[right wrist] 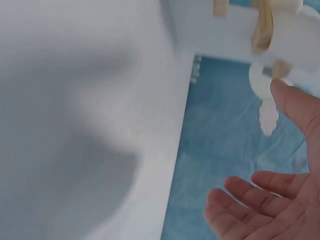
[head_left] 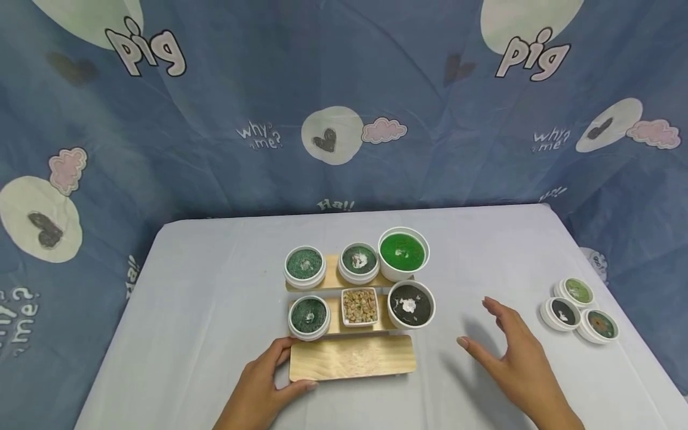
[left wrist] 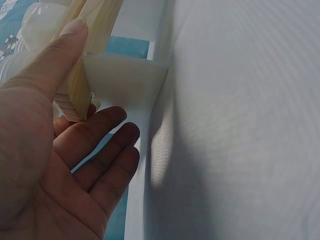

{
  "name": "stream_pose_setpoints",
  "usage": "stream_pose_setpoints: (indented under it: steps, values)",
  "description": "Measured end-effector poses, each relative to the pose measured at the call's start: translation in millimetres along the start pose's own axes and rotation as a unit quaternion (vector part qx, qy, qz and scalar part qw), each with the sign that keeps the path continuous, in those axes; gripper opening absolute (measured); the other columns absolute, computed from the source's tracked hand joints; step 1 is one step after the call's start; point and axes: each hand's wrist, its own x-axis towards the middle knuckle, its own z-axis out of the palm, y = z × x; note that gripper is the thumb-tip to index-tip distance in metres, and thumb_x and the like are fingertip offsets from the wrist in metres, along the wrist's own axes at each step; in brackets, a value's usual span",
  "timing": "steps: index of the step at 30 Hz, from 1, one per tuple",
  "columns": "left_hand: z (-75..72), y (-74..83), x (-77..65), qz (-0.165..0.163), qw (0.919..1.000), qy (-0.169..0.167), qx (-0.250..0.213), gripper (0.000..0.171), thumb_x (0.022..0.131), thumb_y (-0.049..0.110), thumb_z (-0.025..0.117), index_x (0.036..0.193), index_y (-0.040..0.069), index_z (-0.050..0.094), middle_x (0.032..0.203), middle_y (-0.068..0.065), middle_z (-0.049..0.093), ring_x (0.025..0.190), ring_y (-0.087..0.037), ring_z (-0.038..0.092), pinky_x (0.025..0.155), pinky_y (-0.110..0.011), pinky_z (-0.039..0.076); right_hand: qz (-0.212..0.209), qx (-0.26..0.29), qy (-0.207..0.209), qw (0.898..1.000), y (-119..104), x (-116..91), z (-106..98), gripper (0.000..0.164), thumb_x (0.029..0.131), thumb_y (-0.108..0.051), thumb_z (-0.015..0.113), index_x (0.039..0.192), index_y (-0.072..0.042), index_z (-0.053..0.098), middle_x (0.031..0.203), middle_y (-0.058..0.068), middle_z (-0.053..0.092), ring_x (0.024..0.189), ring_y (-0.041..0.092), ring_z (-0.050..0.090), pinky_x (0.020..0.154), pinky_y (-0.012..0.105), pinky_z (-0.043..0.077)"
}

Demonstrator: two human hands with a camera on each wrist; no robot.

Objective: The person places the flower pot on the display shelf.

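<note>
A tiered wooden stand has its bare front board [head_left: 352, 358] nearest the person. My left hand [head_left: 257, 382] grips that board's left end, thumb along the front edge and index finger at the back corner. In the left wrist view the thumb lies on the wooden board [left wrist: 102, 25], above a whitish support [left wrist: 125, 80]; the other fingers are loosely bent below. My right hand [head_left: 518, 358] hovers over the cloth right of the stand, holding nothing, thumb and fingers spread. In the right wrist view its fingers [right wrist: 245, 205] are relaxed.
The middle tier carries a dark green pot [head_left: 309, 316], a square dish of brown bits [head_left: 360, 306] and a blackish bowl [head_left: 411, 304]. Behind stand two green pots [head_left: 304, 264] and a bright green bowl [head_left: 403, 254]. Three small cups [head_left: 563, 313] cluster at right. A blue curtain [head_left: 344, 179] hangs behind.
</note>
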Motion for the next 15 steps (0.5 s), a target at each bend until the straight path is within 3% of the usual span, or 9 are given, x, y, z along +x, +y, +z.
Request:
stream_pose_setpoints:
  steps: [2,5,11,15]
  values:
    - [0.2,-0.7,0.0,0.001,1.0,-0.003,-0.002,0.068,0.074,0.043,0.095,0.131,0.028,0.061,0.116,0.025,0.072,0.117,-0.005,0.065,0.102,-0.042,0.052,0.015,-0.019,0.008,1.0,7,0,-7,0.08,0.083,-0.027,0.091,0.147,-0.002,0.049,0.139,0.021,0.058,0.118,0.048,0.06,0.094,0.058,0.048]
    - [0.1,-0.7,0.3,-0.004,0.9999,-0.01,-0.004,0.068,0.074,0.044,0.094,0.131,0.028,0.061,0.116,0.025,0.072,0.118,-0.005,0.064,0.103,-0.043,0.051,0.042,-0.041,0.024,0.998,20,1,-18,0.081,0.086,-0.028,0.089,0.148,0.003,0.046,0.14,0.029,0.053,0.123,0.053,0.052,0.096,0.068,0.043]
    - [-0.9,0.3,0.2,-0.003,0.9999,-0.008,-0.009,0.067,0.074,0.044,0.094,0.131,0.028,0.062,0.12,0.02,0.073,0.119,-0.007,0.064,0.103,-0.041,0.051,0.113,-0.086,0.028,0.989,50,6,-42,0.09,0.093,-0.034,0.082,0.152,0.013,0.033,0.149,0.041,0.036,0.138,0.06,0.033,0.114,0.073,0.024]
    - [-1.3,0.7,0.9,-0.005,0.9999,-0.006,-0.012,0.067,0.074,0.046,0.093,0.131,0.028,0.062,0.122,0.018,0.074,0.12,-0.008,0.064,0.104,-0.041,0.051,0.123,-0.1,0.021,0.987,69,12,-50,0.103,0.089,-0.035,0.085,0.157,0.013,0.023,0.154,0.044,0.027,0.142,0.062,0.025,0.117,0.073,0.018]
